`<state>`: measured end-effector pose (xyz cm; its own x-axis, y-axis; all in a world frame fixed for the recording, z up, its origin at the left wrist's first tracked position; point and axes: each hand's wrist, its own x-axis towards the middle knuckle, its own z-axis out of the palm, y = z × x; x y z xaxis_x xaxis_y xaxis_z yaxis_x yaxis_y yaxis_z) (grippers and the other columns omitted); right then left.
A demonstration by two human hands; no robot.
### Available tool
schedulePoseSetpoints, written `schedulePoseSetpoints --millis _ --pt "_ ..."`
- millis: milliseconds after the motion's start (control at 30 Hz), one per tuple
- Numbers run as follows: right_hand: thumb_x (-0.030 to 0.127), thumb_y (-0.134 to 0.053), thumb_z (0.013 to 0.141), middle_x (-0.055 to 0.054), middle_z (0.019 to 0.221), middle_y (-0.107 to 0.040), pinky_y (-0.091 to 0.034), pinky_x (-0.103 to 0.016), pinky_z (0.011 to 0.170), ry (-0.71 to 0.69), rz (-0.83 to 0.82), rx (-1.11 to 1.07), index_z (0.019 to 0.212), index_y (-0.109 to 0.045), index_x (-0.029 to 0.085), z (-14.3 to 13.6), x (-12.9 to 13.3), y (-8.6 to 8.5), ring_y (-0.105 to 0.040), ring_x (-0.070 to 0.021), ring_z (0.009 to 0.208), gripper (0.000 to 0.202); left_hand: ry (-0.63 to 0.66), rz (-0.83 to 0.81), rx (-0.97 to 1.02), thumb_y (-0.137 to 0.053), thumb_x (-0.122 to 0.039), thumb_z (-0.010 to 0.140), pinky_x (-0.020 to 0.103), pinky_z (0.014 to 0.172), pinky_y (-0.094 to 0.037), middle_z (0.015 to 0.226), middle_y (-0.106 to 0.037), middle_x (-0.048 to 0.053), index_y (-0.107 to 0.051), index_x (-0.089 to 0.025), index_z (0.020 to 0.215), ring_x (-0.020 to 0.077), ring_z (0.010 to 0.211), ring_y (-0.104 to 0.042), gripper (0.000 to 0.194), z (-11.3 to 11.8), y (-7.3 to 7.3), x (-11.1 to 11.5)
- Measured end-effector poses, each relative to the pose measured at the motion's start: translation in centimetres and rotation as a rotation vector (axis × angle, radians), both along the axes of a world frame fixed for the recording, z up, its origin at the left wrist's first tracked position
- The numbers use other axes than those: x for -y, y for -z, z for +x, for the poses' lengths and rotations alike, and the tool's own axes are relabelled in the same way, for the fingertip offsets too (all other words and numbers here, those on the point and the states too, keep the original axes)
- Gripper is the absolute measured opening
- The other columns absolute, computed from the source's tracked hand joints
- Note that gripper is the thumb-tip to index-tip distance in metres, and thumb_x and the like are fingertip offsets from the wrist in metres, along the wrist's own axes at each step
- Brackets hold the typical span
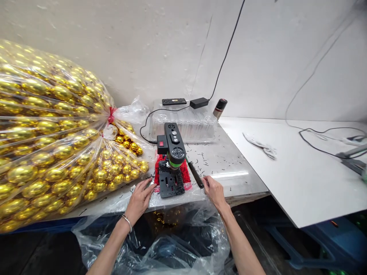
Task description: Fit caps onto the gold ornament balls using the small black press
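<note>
A small black bench machine (174, 143), with round vents, a red switch and a green ring under its head, stands on a slotted black base plate (168, 185). Beneath the plate lies a red mat (185, 173) strewn with black bits. Beside the plate's left edge rests my left hand (139, 198), its fingers stretched and apart, the fingertips near the red mat's corner. A black lever handle (195, 175) slopes down from the machine's right side. My right hand (213, 191) is closed at the lower end of that handle, fingers bent around its tip.
Clear bags of gold balls (54, 133) fill the left. Behind the machine stand a clear plastic tray (183, 128), a phone (174, 101), a power adapter (199, 102) and a tumbler (220, 109). A plastic bag (172, 248) hangs below the table's front edge.
</note>
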<state>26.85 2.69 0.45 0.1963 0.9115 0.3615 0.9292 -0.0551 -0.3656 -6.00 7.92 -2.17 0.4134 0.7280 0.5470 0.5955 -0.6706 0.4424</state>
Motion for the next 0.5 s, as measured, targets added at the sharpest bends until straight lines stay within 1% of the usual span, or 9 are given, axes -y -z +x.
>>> schedulePoseSetpoints --millis 67,133,167,233,267,333,400,433,500 --pt "0.04 -0.033 0.094 -0.007 0.071 -0.068 -0.038 -0.025 0.055 -0.017 0.007 0.019 0.08 -0.062 0.018 -0.1 -0.4 0.0 -0.061 -0.0166 0.062 0.038 -0.032 0.006 0.026 -0.045 -0.022 0.093 0.042 0.088 -0.052 0.116 -0.065 0.012 -0.067 -0.02 0.107 0.0234 0.106 -0.058 0.026 0.0 0.2 0.1" --pt "0.038 -0.034 0.094 -0.008 0.07 -0.067 -0.039 -0.026 0.056 -0.029 0.034 0.046 0.079 -0.062 0.018 -0.4 -0.4 -0.4 -0.06 -0.0179 0.064 0.038 -0.048 0.016 0.04 -0.045 -0.02 0.092 0.041 0.086 -0.053 0.112 -0.067 0.011 -0.068 -0.02 0.106 0.0228 0.103 -0.059 0.026 0.2 0.0 0.3" --pt "0.036 -0.035 0.094 -0.009 0.073 -0.067 -0.04 -0.027 0.059 -0.027 0.062 0.062 0.08 -0.063 0.017 -0.7 -0.2 -0.9 -0.06 -0.0189 0.068 0.036 -0.055 0.021 0.04 -0.045 -0.019 0.092 0.041 0.085 -0.054 0.11 -0.068 0.011 -0.068 -0.02 0.105 0.0226 0.102 -0.06 0.026 0.4 -0.2 0.5" --pt "0.031 -0.038 0.093 -0.009 0.083 -0.068 -0.045 -0.03 0.069 -0.01 0.201 0.117 0.092 -0.063 0.018 -1.6 0.0 -1.8 -0.06 -0.0203 0.079 0.029 -0.071 0.026 0.034 -0.046 -0.019 0.092 0.041 0.086 -0.054 0.107 -0.069 0.011 -0.068 -0.018 0.106 0.022 0.099 -0.062 0.026 0.7 -1.1 0.8" --pt "0.029 -0.039 0.093 -0.01 0.088 -0.068 -0.047 -0.032 0.074 -0.027 0.262 0.105 0.099 -0.062 0.017 -2.3 0.1 -2.1 -0.06 -0.0209 0.085 0.027 -0.078 0.025 0.034 -0.046 -0.019 0.092 0.04 0.087 -0.054 0.106 -0.07 0.01 -0.068 -0.018 0.106 0.0214 0.097 -0.063 0.026 0.9 -1.7 0.9" --pt "0.026 -0.042 0.092 -0.01 0.095 -0.067 -0.049 -0.033 0.08 -0.132 0.334 0.043 0.108 -0.059 0.017 -3.9 0.2 -2.4 -0.061 -0.0204 0.092 0.026 -0.085 0.013 0.048 -0.048 -0.02 0.092 0.036 0.086 -0.054 0.104 -0.071 0.009 -0.068 -0.018 0.105 0.0193 0.095 -0.065 0.024 1.1 -3.3 0.9" --pt "0.026 -0.047 0.091 -0.008 0.098 -0.067 -0.05 -0.032 0.081 -0.276 0.331 -0.011 0.11 -0.059 0.019 -5.4 0.0 -2.0 -0.062 -0.0187 0.092 0.024 -0.085 0.019 0.069 -0.048 -0.02 0.092 0.031 0.084 -0.055 0.102 -0.071 0.008 -0.068 -0.018 0.103 0.0173 0.093 -0.065 0.023 1.2 -5.2 0.3" --pt "0.025 -0.047 0.091 -0.007 0.097 -0.068 -0.05 -0.031 0.08 -0.304 0.32 -0.04 0.108 -0.06 0.021 -6.0 -0.2 -1.7 -0.063 -0.018 0.09 0.022 -0.091 0.037 0.072 -0.048 -0.021 0.092 0.03 0.084 -0.054 0.102 -0.071 0.008 -0.068 -0.018 0.103 0.017 0.093 -0.065 0.023 1.1 -6.2 -0.3" --pt "0.028 -0.045 0.091 -0.007 0.099 -0.068 -0.051 -0.031 0.078 -0.266 0.289 -0.129 0.106 -0.061 0.021 -6.4 -0.7 -1.1 -0.063 -0.0181 0.089 0.023 -0.128 0.088 0.039 -0.048 -0.021 0.092 0.032 0.087 -0.053 0.102 -0.071 0.009 -0.068 -0.017 0.103 0.0179 0.095 -0.065 0.023 0.7 -8.5 -2.1"
